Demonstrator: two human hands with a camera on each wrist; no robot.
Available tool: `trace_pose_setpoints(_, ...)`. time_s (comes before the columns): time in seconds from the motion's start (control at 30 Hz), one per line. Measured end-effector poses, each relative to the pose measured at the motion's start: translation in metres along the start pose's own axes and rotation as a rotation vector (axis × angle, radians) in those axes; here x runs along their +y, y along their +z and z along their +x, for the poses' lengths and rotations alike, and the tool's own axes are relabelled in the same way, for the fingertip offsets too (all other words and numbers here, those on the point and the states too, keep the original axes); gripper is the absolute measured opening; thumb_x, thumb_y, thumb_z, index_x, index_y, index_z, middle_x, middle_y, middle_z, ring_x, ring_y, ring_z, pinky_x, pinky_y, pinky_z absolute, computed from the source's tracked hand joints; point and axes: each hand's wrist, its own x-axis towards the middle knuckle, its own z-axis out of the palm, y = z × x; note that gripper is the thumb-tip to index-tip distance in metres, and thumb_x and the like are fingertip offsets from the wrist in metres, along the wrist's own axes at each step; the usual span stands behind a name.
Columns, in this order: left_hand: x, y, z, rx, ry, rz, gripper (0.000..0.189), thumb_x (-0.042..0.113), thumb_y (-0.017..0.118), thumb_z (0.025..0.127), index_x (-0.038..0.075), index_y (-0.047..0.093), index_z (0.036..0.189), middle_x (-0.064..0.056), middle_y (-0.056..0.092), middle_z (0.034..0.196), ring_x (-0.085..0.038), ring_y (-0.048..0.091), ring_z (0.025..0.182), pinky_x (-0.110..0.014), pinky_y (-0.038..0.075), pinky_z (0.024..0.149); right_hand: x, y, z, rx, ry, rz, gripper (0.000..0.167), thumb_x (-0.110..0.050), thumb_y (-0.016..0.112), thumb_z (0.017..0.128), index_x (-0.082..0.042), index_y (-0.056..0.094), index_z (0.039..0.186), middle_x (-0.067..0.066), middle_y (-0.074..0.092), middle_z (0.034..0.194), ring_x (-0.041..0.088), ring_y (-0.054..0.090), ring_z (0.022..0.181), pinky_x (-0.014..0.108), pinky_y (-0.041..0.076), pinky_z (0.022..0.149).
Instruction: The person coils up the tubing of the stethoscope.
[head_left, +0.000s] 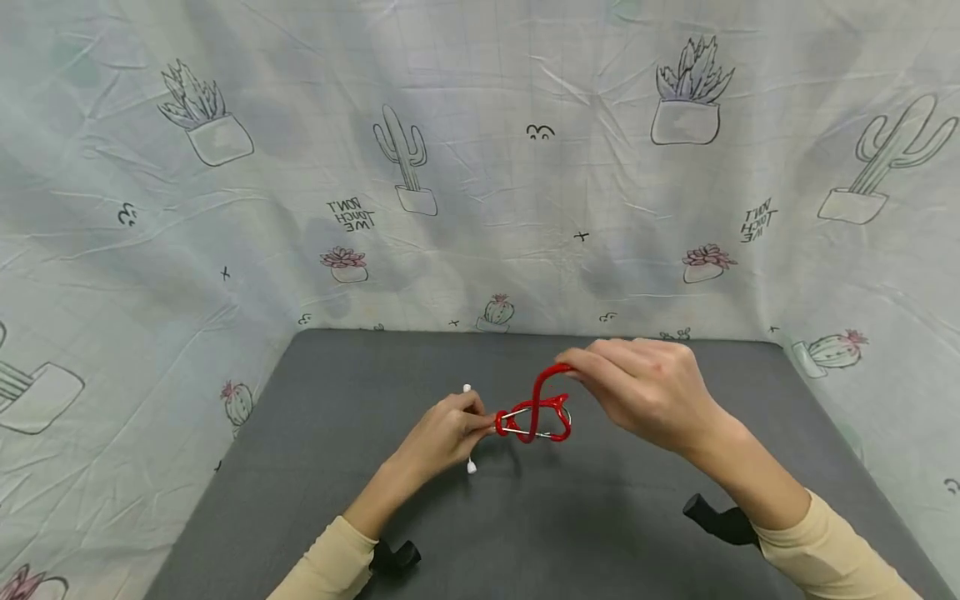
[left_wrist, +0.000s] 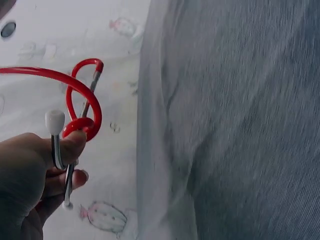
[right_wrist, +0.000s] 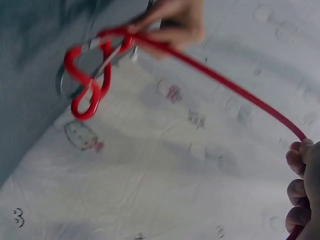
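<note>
Backdrop: white cactus-print cloth (head_left: 480, 183) behind dark grey surface (head_left: 300, 450)
Left hand (head_left: 448, 432): pinches red-tubed metal stethoscope (head_left: 536, 408) near white eartips (head_left: 471, 467)
Right hand (head_left: 648, 392): grips its tube (right_wrist: 240, 90)

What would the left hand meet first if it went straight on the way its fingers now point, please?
The looped red stethoscope tubing seems first in line, just ahead of the left hand. Whether the right hand lies on that line is unclear, as depth is hard to judge.
</note>
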Motion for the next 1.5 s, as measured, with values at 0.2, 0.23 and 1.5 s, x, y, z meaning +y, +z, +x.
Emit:
trace_pose_setpoints(0.2,0.026,0.004,0.001,-0.011,0.145,-0.061,0.016,0.013,0.091,0.089,0.011,0.089,0.104,0.003,0.068,0.092,-0.009,0.06,0.078,-0.015,0.05,0.071,0.026,0.016,-0.009,-0.004,0.081,0.043,0.034,-0.032,0.059,0.114,-0.01,0.08,0.098,-0.005,0.056,0.065,0.004,0.031,0.049,0.02,0.026,0.042)
trace_pose_setpoints(0.23,0.031,0.005,0.002,-0.016,0.171,-0.075,0.016,0.013,0.091,0.089,0.012,0.089,0.105,0.003,0.068,0.092,-0.009,0.061,0.079,-0.015,0.051,0.073,0.029,0.019,-0.011,-0.015,0.093,0.044,0.035,-0.033,0.059,0.114,-0.01,0.08,0.098,-0.005,0.056,0.064,0.003,0.03,0.049,0.019,0.025,0.042)
trace_pose_setpoints(1.5,0.023,-0.047,0.035,0.435,0.182,-0.412,0.011,0.005,0.086,0.092,-0.003,0.086,0.099,-0.01,0.073,0.091,-0.021,0.072,0.083,-0.024,0.063,0.079,0.002,0.065,-0.108,-0.722,0.483,-0.061,0.012,-0.009,0.086,0.089,-0.018,0.078,0.084,-0.005,0.06,0.059,0.007,0.022,0.052,0.018,0.016,0.045)
